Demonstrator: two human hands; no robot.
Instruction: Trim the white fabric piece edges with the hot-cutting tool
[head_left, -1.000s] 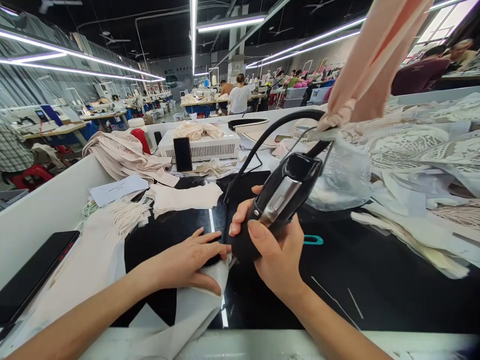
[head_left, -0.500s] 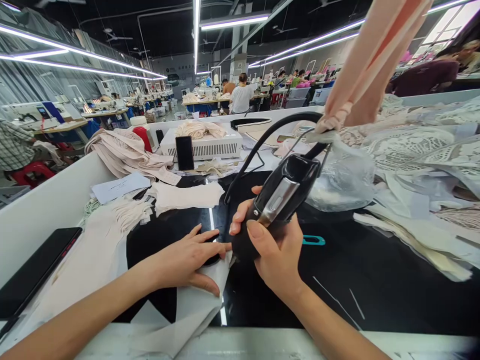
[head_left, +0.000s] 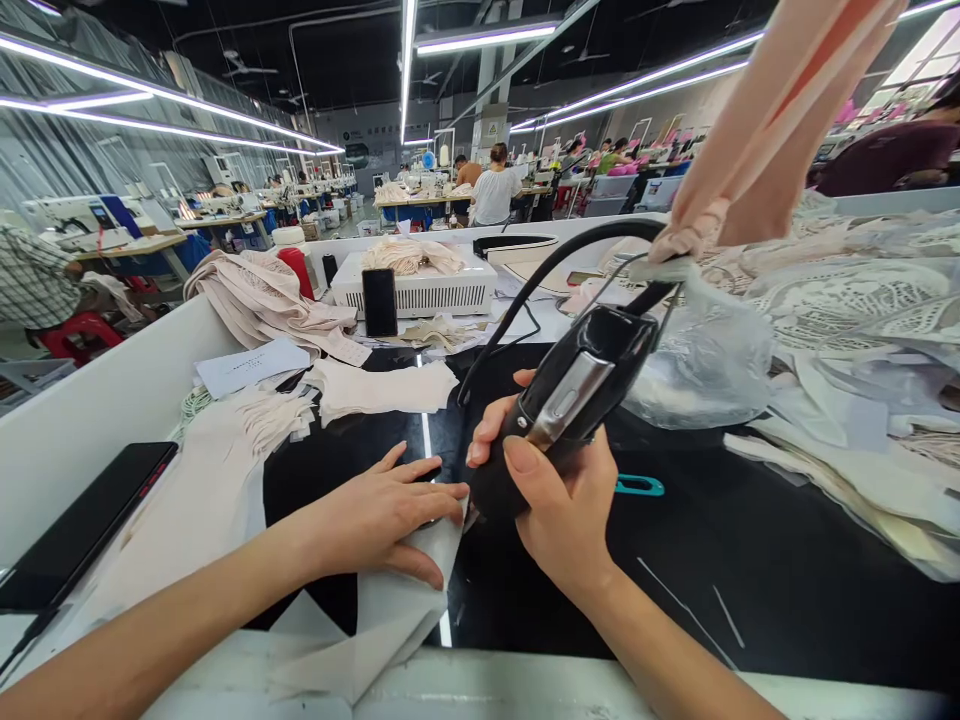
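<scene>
Head view: right hand grip clenched on black tool, left hand flat on cloth, phone aside

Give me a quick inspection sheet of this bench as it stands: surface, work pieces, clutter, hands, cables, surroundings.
Surface: black tabletop, white rim along the near edge.
Job's things: black handheld tool, tip down at the edge of a pale fabric piece.
Clutter: phone at far left, teal clip, paper sheet, beige fabric pile, lace pieces, clear plastic bag, white box with a dark phone leaning on it.
Hands: left hand flat on the fabric piece; right hand gripping the tool.
Cables: black hose arching up from the tool's top.
Surroundings: rows of sewing stations, people working, ceiling strip lights.
</scene>
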